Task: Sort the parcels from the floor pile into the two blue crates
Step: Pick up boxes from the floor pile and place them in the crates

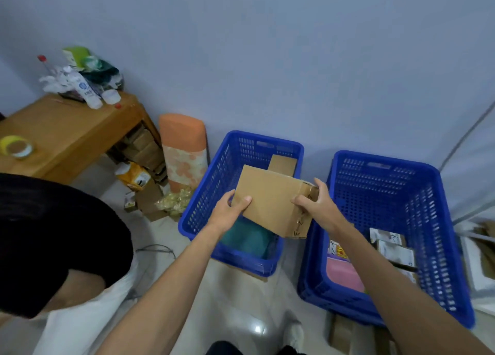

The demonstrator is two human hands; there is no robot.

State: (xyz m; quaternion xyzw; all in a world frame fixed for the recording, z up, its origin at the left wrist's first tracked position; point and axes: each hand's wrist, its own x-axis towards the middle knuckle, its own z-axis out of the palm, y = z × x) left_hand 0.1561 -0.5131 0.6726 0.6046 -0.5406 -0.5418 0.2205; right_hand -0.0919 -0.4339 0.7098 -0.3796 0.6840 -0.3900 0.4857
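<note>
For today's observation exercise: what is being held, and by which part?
A cardboard box: left hand grips its left edge, right hand its taped right end.

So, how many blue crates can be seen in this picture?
2. The left crate stands under the held cardboard box; the right crate stands beside it, with parcels inside. More may be hidden outside the view.
</note>
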